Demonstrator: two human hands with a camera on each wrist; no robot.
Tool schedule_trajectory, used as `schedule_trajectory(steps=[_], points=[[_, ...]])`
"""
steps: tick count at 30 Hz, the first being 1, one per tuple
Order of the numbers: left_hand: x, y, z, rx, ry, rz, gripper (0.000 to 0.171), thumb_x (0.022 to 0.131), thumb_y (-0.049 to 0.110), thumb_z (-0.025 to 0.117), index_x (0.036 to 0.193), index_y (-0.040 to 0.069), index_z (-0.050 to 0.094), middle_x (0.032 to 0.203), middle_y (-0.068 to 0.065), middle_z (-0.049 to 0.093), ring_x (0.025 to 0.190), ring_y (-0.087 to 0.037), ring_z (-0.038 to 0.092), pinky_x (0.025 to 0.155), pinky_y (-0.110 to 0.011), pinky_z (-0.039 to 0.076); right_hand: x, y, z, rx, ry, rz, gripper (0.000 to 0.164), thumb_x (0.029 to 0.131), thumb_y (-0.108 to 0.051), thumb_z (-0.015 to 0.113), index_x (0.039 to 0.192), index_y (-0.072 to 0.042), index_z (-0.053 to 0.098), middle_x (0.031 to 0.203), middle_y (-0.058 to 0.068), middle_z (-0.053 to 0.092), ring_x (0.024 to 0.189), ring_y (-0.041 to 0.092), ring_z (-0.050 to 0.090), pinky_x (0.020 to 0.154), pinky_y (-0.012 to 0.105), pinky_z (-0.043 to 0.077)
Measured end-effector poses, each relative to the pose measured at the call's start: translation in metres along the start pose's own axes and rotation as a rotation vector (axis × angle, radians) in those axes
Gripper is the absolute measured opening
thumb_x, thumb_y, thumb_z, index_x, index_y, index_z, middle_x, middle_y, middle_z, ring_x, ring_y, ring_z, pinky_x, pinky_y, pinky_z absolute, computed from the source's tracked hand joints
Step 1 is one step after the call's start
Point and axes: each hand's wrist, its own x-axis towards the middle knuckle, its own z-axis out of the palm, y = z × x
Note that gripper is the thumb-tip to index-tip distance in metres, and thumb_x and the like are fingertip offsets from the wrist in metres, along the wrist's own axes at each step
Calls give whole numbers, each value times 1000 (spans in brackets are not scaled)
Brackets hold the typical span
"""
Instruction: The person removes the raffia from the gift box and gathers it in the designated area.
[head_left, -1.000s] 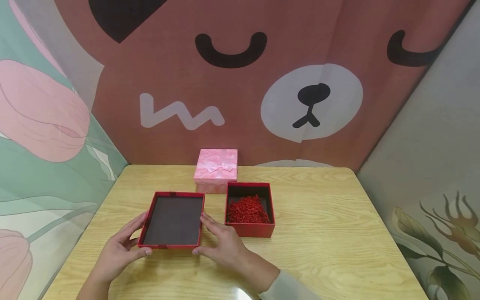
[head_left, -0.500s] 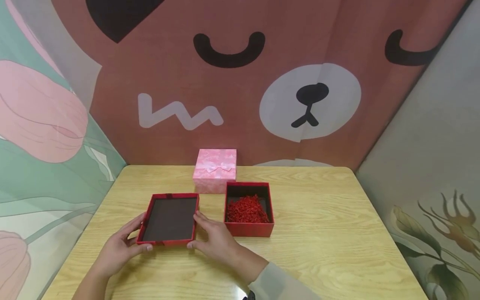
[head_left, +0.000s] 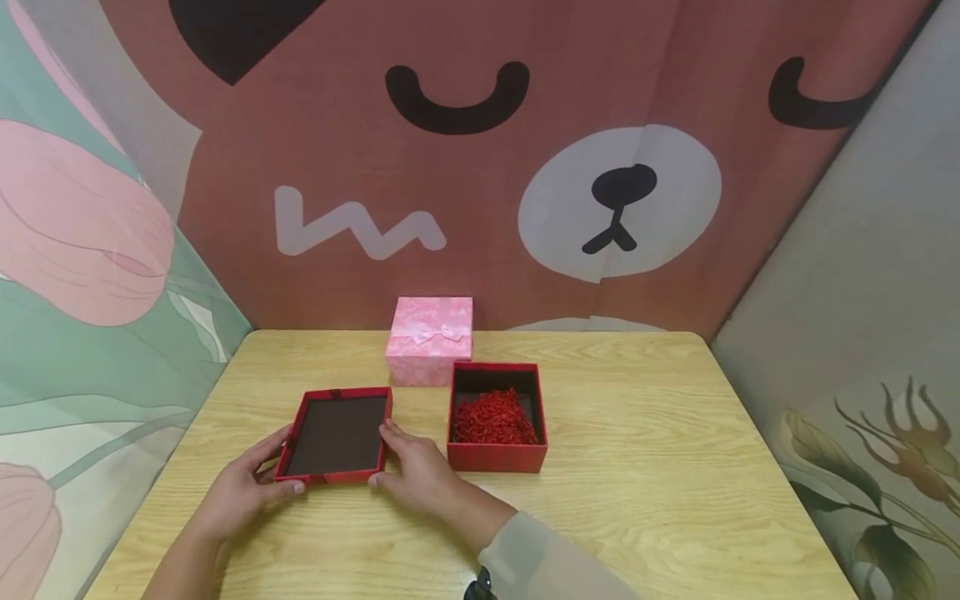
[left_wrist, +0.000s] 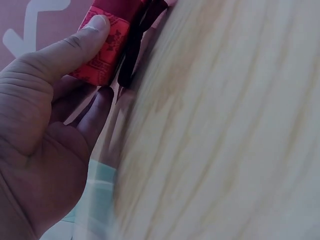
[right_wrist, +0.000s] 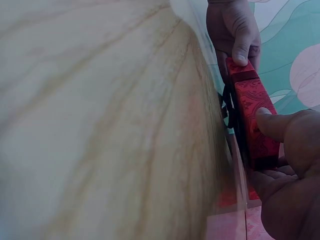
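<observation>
A red box lid (head_left: 337, 435) with a dark lining lies upturned between my two hands, at the left of the table in the head view. My left hand (head_left: 242, 483) grips its left side, thumb at the front corner. On the opposite side my right hand (head_left: 420, 475) holds the edge between thumb and fingers. Both wrist views show the lid's red patterned side (right_wrist: 257, 117), with a dark ribbon bow (left_wrist: 137, 47) hanging on its underside, close over the table. Right of the lid stands the open red box (head_left: 498, 458), holding a heap of red shredded paper (head_left: 497, 419).
A pink gift box (head_left: 431, 333) with a bow sits behind the red box, near the table's back edge. The wooden table (head_left: 637, 467) meets a wall hanging (head_left: 480, 275) with a bear face at the back. Printed hangings flank both sides.
Both hands have lowered the lid toward the table, and it now appears flatter. Its right side and my right hand have shifted a little left. The boxes have stayed put.
</observation>
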Motion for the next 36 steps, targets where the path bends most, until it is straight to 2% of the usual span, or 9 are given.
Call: schedule_trajectory(steps=[4, 8, 14, 23, 28, 30, 36], points=[[4, -4, -4, -15, -15, -24, 104, 78, 25, 92, 163, 14, 34, 163, -26, 32, 139, -44, 45, 91, -17, 55, 6, -1, 4, 0, -23, 43, 79, 90, -33, 83, 155, -6, 47, 160, 7, 44, 144, 18, 46, 116, 26, 40], [8, -6, -7, 33, -11, -18, 106, 78, 28, 93, 164, 12, 33, 162, -28, 34, 139, -44, 45, 91, -12, 50, 11, -1, 8, -8, -31, 75, 80, 90, -34, 84, 155, -8, 48, 160, 4, 44, 143, 18, 47, 115, 25, 41], [12, -9, -12, 109, -5, 11, 107, 78, 31, 93, 163, 11, 32, 160, -30, 35, 138, -45, 45, 91, -7, 46, 16, -2, 12, -52, -33, 71, 80, 89, -34, 84, 155, -8, 48, 160, 4, 44, 142, 20, 49, 114, 24, 41], [22, -9, -15, 113, -31, 17, 108, 79, 29, 92, 164, 10, 29, 164, -29, 29, 142, -50, 39, 90, -8, 47, 19, -2, 12, -45, -31, 70, 78, 90, -29, 83, 155, -4, 47, 160, 6, 44, 143, 20, 46, 116, 23, 38], [24, -9, -15, 154, -20, 14, 108, 80, 31, 91, 165, 9, 28, 164, -29, 29, 142, -49, 40, 89, -5, 45, 21, -3, 12, -38, -30, 83, 76, 92, -27, 80, 156, -5, 45, 161, 6, 42, 144, 19, 45, 117, 23, 36], [24, -7, -14, 181, -8, 22, 107, 81, 34, 90, 164, 8, 28, 163, -30, 30, 141, -49, 43, 89, -4, 44, 22, -3, 13, -42, -22, 88, 74, 94, -27, 78, 156, -5, 45, 160, 6, 44, 144, 19, 46, 117, 23, 37], [27, -6, -8, 145, 34, 36, 103, 85, 34, 87, 164, 5, 27, 162, -30, 31, 138, -45, 46, 89, -7, 50, 26, 0, 16, -29, 50, 79, 65, 96, -22, 75, 153, -4, 50, 155, 7, 51, 140, 18, 51, 115, 23, 40]])
